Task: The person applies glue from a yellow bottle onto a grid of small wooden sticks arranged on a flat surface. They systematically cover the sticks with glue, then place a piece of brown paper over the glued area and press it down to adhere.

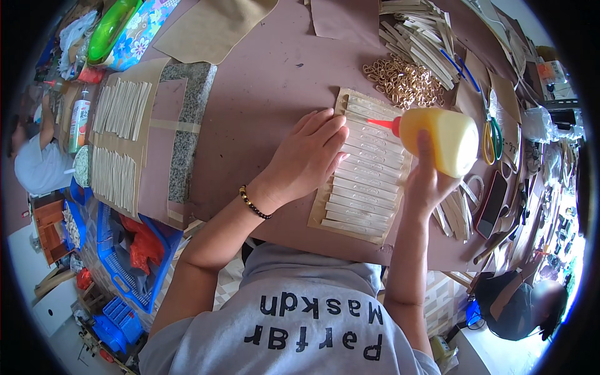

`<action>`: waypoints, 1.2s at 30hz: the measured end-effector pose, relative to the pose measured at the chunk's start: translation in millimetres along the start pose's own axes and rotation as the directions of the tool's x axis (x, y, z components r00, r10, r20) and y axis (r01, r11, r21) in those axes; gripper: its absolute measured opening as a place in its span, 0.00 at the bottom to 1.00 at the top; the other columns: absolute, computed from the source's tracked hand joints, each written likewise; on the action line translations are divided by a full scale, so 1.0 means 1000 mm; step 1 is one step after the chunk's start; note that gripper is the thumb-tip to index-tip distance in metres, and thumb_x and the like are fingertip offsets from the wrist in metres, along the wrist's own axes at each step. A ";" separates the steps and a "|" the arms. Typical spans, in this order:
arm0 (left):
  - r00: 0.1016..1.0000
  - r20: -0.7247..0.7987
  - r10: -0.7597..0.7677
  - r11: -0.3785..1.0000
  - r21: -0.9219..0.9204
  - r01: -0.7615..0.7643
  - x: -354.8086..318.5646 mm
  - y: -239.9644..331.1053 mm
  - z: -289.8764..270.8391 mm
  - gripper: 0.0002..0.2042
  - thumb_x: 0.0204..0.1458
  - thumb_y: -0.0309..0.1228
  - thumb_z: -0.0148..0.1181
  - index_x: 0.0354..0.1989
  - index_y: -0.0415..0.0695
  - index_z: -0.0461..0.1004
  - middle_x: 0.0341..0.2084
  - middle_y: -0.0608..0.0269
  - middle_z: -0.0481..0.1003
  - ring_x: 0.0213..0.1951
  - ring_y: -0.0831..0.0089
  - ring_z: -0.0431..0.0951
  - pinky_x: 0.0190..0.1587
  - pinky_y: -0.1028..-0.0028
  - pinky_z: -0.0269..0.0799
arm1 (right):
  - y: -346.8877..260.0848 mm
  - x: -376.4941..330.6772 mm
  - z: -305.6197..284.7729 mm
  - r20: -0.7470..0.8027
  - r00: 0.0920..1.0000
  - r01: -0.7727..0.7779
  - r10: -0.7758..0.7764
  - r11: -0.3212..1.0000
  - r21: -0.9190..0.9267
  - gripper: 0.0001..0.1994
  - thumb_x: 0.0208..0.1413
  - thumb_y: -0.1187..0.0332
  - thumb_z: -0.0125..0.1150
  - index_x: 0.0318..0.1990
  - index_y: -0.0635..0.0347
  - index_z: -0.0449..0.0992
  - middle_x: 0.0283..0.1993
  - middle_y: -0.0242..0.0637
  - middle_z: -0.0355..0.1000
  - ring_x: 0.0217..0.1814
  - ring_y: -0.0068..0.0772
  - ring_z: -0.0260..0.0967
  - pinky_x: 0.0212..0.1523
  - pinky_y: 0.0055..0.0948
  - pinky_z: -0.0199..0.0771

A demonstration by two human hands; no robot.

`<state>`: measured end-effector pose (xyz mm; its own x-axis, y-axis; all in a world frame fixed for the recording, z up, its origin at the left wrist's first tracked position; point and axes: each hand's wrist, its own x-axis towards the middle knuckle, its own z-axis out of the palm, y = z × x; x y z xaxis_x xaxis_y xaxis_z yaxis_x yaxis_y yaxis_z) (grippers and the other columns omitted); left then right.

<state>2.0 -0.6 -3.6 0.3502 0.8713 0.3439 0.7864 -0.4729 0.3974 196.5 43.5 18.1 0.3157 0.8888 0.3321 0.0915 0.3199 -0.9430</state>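
A squeeze bottle (pixel 445 139) of pale yellow stuff with a red pointed nozzle is gripped in my right hand (pixel 430 181). It is tilted on its side, nozzle toward the left, over a tan board (pixel 320 209). Several narrow pale strips (pixel 365 182) lie in a row across that board, with clear shiny marks along their middles. Stretched out over the board's left edge, the fingers of my left hand (pixel 306 153) are near the upper strips and hold nothing. Whether the nozzle touches a strip, I cannot tell.
Gold-coloured metal links (pixel 403 80) are heaped behind the board, beside loose strips (pixel 419 40). Scissors (pixel 492 134) and a phone (pixel 492 204) lie at right. More strips (pixel 122 109) rest on a left board. A blue basket (pixel 134 275) stands lower left. Other people (pixel 44 162) sit at both sides.
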 end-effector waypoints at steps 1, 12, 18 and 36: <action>1.000 0.000 0.001 1.000 -0.004 -0.001 0.000 0.000 0.000 0.17 0.51 0.32 0.58 0.47 0.37 0.67 0.50 0.55 0.66 0.56 0.56 0.64 0.59 0.60 0.61 | -0.002 0.001 -0.003 -0.020 1.000 0.005 -0.005 1.000 0.012 0.27 0.44 0.72 0.71 0.52 0.68 0.66 0.47 0.39 0.71 0.48 0.29 0.69 0.51 0.29 0.70; 1.000 0.028 0.012 1.000 0.007 -0.012 0.001 0.000 -0.001 0.17 0.50 0.31 0.58 0.47 0.37 0.67 0.51 0.54 0.66 0.56 0.55 0.64 0.59 0.61 0.61 | -0.002 0.011 -0.047 -0.140 0.989 0.024 -0.038 0.995 -0.096 0.25 0.45 0.72 0.71 0.51 0.67 0.68 0.46 0.39 0.72 0.47 0.29 0.71 0.51 0.29 0.71; 0.999 0.043 0.003 1.000 -0.002 -0.003 0.000 0.001 -0.002 0.17 0.51 0.31 0.57 0.48 0.37 0.67 0.52 0.53 0.66 0.57 0.55 0.63 0.59 0.61 0.61 | -0.019 0.013 -0.052 -0.214 0.975 0.067 -0.058 0.997 0.037 0.22 0.48 0.77 0.65 0.51 0.69 0.67 0.48 0.43 0.71 0.49 0.35 0.71 0.49 0.30 0.75; 0.998 0.051 0.034 0.999 -0.009 -0.034 -0.008 0.006 -0.007 0.16 0.50 0.30 0.59 0.46 0.37 0.68 0.52 0.54 0.66 0.56 0.56 0.65 0.58 0.61 0.64 | -0.004 0.003 -0.058 -0.135 0.987 -0.084 0.082 0.996 -0.010 0.20 0.48 0.77 0.67 0.49 0.68 0.70 0.44 0.39 0.72 0.43 0.28 0.72 0.44 0.24 0.75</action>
<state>0.7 -11.1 2.1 0.4026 0.8602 0.3131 0.7693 -0.5033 0.3936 251.5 25.8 21.6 0.4469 0.8594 0.2483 0.0742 0.2410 -0.9677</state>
